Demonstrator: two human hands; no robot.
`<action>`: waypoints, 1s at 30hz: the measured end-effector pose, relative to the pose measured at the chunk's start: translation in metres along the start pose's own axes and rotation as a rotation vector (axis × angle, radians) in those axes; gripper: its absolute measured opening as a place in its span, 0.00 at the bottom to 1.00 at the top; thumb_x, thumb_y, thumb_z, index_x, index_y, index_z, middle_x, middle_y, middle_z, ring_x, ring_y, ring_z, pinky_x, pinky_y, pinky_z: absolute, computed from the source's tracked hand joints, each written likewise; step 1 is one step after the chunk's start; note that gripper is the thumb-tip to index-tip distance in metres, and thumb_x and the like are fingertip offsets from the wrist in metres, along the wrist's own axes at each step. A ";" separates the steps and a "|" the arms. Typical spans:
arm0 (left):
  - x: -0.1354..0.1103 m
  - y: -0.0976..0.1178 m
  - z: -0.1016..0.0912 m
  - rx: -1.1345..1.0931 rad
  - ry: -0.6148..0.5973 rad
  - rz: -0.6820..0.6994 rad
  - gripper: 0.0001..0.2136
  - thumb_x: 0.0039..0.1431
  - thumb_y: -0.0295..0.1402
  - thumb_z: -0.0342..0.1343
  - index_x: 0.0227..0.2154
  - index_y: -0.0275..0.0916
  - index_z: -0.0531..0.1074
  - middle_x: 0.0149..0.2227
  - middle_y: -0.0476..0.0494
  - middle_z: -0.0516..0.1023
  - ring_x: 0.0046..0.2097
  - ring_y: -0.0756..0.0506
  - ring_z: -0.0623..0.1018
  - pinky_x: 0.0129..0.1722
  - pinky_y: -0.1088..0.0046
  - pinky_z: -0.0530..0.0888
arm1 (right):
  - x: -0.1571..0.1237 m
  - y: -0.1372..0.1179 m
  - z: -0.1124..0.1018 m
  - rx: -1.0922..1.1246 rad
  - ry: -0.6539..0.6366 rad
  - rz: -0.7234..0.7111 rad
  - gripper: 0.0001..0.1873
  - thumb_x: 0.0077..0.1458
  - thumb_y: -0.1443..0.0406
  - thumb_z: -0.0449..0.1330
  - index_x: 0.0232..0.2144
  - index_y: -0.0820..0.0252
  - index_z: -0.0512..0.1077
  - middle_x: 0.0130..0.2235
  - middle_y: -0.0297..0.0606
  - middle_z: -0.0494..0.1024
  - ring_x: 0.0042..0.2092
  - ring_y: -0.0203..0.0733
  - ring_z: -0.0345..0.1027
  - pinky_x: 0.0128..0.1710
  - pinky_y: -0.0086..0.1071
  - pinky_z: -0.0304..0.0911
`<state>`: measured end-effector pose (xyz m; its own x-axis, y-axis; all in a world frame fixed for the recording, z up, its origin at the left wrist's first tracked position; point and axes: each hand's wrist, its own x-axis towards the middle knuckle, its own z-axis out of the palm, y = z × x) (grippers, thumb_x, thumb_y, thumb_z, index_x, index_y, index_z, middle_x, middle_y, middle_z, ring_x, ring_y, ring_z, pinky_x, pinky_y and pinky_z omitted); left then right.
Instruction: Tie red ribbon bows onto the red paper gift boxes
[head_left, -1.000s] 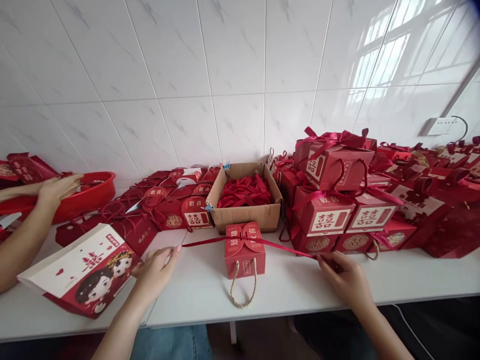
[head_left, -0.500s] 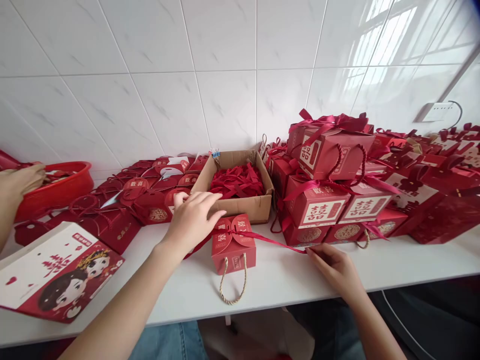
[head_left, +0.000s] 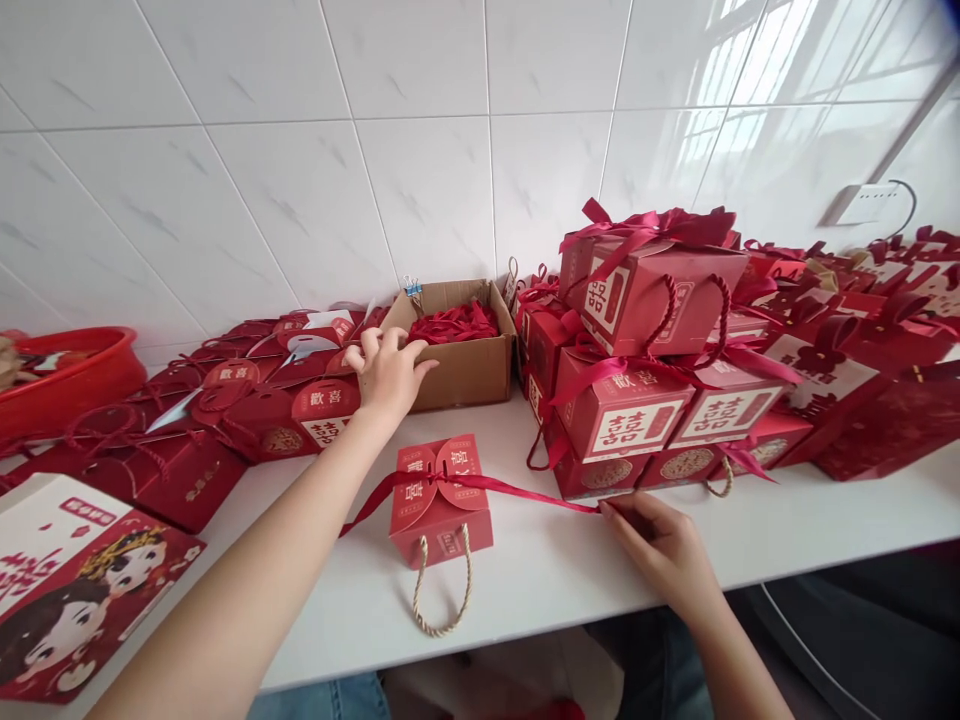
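Note:
A red gift box (head_left: 439, 515) with a gold rope handle (head_left: 442, 632) stands before me, and a dark red ribbon (head_left: 525, 490) runs through its top flaps. My right hand (head_left: 660, 550) pinches the ribbon's right end between thumb and fingers, drawing it out almost straight. The ribbon's left end passes behind my left forearm. My left hand (head_left: 390, 372) is at the front left corner of a cardboard carton (head_left: 469, 375), fingers apart and thumb out. Whether it presses on the carton I cannot tell. Inside the carton lies a heap of red ribbons (head_left: 454, 322).
Stacked red gift boxes with bows (head_left: 637, 410) stand to the right, with red gift bags (head_left: 885, 390) beyond. Several red boxes (head_left: 277, 410) fill the left, beside a red basin (head_left: 82, 370) and a printed box (head_left: 97, 590). A tiled wall (head_left: 420, 200) closes the back.
The carton has shifted back toward the wall, away from the gift box, with my left hand moving alongside. My right hand keeps hold of the ribbon. Another person's hand has mostly left view at left.

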<state>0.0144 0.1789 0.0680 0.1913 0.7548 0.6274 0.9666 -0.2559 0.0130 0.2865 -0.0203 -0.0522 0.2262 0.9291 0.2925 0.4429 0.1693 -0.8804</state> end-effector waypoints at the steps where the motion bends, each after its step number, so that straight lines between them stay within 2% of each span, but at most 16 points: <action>1: -0.001 0.002 -0.003 0.002 0.017 -0.007 0.11 0.58 0.38 0.57 0.42 0.41 0.77 0.58 0.33 0.67 0.59 0.26 0.59 0.50 0.46 0.56 | 0.000 -0.001 0.000 0.005 -0.006 -0.002 0.15 0.55 0.55 0.58 0.28 0.61 0.74 0.25 0.39 0.75 0.27 0.40 0.66 0.26 0.30 0.60; 4: -0.019 0.007 -0.024 -0.064 0.114 -0.056 0.21 0.56 0.39 0.59 0.53 0.42 0.69 0.61 0.31 0.61 0.61 0.26 0.58 0.53 0.45 0.57 | 0.001 -0.003 -0.001 0.013 -0.010 -0.003 0.15 0.55 0.56 0.59 0.28 0.61 0.75 0.25 0.39 0.76 0.27 0.41 0.67 0.26 0.29 0.61; 6: -0.042 0.005 -0.044 -0.257 0.148 -0.109 0.21 0.56 0.41 0.57 0.52 0.42 0.69 0.54 0.36 0.70 0.58 0.32 0.65 0.55 0.51 0.61 | 0.000 -0.003 -0.002 0.021 -0.007 0.001 0.15 0.55 0.55 0.59 0.28 0.61 0.75 0.26 0.40 0.76 0.27 0.41 0.68 0.26 0.29 0.62; 8: -0.070 0.000 -0.061 -0.547 0.054 -0.183 0.16 0.57 0.42 0.55 0.46 0.41 0.70 0.48 0.42 0.75 0.52 0.39 0.72 0.54 0.60 0.67 | 0.000 -0.003 -0.003 0.034 -0.005 0.002 0.15 0.55 0.55 0.59 0.28 0.61 0.75 0.26 0.40 0.77 0.28 0.41 0.69 0.27 0.29 0.63; 10: -0.096 -0.006 -0.070 -0.740 -0.035 -0.354 0.17 0.54 0.45 0.56 0.42 0.40 0.70 0.44 0.42 0.76 0.48 0.40 0.75 0.51 0.61 0.70 | 0.001 -0.001 -0.004 0.044 -0.001 -0.002 0.15 0.55 0.55 0.59 0.28 0.61 0.75 0.27 0.40 0.77 0.29 0.42 0.70 0.27 0.29 0.64; 12: -0.117 -0.012 -0.070 -0.804 -0.144 -0.484 0.21 0.51 0.48 0.57 0.43 0.39 0.69 0.46 0.39 0.75 0.50 0.38 0.74 0.52 0.58 0.70 | 0.001 0.002 -0.004 0.016 0.017 -0.010 0.15 0.56 0.55 0.59 0.28 0.61 0.74 0.27 0.40 0.77 0.29 0.42 0.69 0.27 0.30 0.64; 15: -0.133 -0.016 -0.063 -0.841 -0.314 -0.554 0.24 0.49 0.52 0.57 0.42 0.39 0.69 0.43 0.39 0.76 0.47 0.38 0.76 0.47 0.60 0.73 | -0.002 0.000 -0.004 -0.084 0.097 -0.093 0.13 0.57 0.56 0.58 0.30 0.60 0.75 0.29 0.40 0.76 0.30 0.42 0.69 0.30 0.32 0.65; 17: -0.138 -0.017 -0.061 -0.882 -0.386 -0.584 0.23 0.49 0.54 0.56 0.40 0.40 0.69 0.39 0.42 0.77 0.44 0.40 0.76 0.44 0.64 0.73 | -0.009 -0.009 -0.001 -0.107 0.224 -0.204 0.09 0.57 0.60 0.59 0.33 0.59 0.75 0.34 0.43 0.76 0.37 0.45 0.70 0.36 0.35 0.66; 19: -0.141 -0.017 -0.063 -0.930 -0.409 -0.609 0.22 0.49 0.55 0.55 0.37 0.41 0.68 0.35 0.45 0.76 0.42 0.42 0.76 0.42 0.68 0.73 | -0.019 -0.026 0.005 -0.035 0.324 -0.316 0.07 0.57 0.64 0.58 0.38 0.59 0.74 0.41 0.46 0.75 0.45 0.49 0.69 0.43 0.40 0.66; 21: -0.144 -0.017 -0.065 -0.965 -0.384 -0.632 0.21 0.50 0.56 0.55 0.33 0.42 0.68 0.32 0.47 0.74 0.39 0.43 0.75 0.38 0.71 0.72 | -0.025 -0.047 0.015 0.082 0.243 -0.387 0.08 0.60 0.68 0.54 0.40 0.57 0.72 0.42 0.47 0.75 0.48 0.49 0.69 0.45 0.42 0.67; 24: -0.150 -0.018 -0.064 -0.986 -0.362 -0.676 0.20 0.53 0.56 0.52 0.30 0.43 0.66 0.27 0.51 0.68 0.32 0.46 0.71 0.32 0.73 0.70 | -0.020 -0.076 0.036 0.107 -0.032 -0.411 0.10 0.62 0.67 0.51 0.42 0.56 0.71 0.44 0.46 0.75 0.48 0.47 0.69 0.47 0.41 0.66; 27: -0.156 -0.021 -0.056 -1.026 -0.390 -0.678 0.20 0.55 0.56 0.49 0.27 0.42 0.63 0.26 0.52 0.65 0.30 0.47 0.68 0.31 0.73 0.68 | 0.003 -0.092 0.061 0.035 -0.189 -0.233 0.14 0.63 0.58 0.50 0.45 0.58 0.69 0.46 0.46 0.74 0.46 0.45 0.70 0.45 0.36 0.67; 30: -0.159 -0.022 -0.050 -1.096 -0.444 -0.647 0.22 0.57 0.56 0.47 0.23 0.41 0.61 0.25 0.51 0.65 0.30 0.47 0.68 0.32 0.73 0.68 | 0.025 -0.097 0.079 0.020 -0.352 0.015 0.22 0.63 0.49 0.46 0.35 0.60 0.69 0.35 0.40 0.74 0.35 0.40 0.69 0.34 0.32 0.65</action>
<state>-0.0461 0.0342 0.0070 -0.0032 0.9996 -0.0290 0.3104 0.0286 0.9502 0.1812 0.0127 0.0109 -0.0817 0.9873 0.1363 0.4244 0.1582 -0.8916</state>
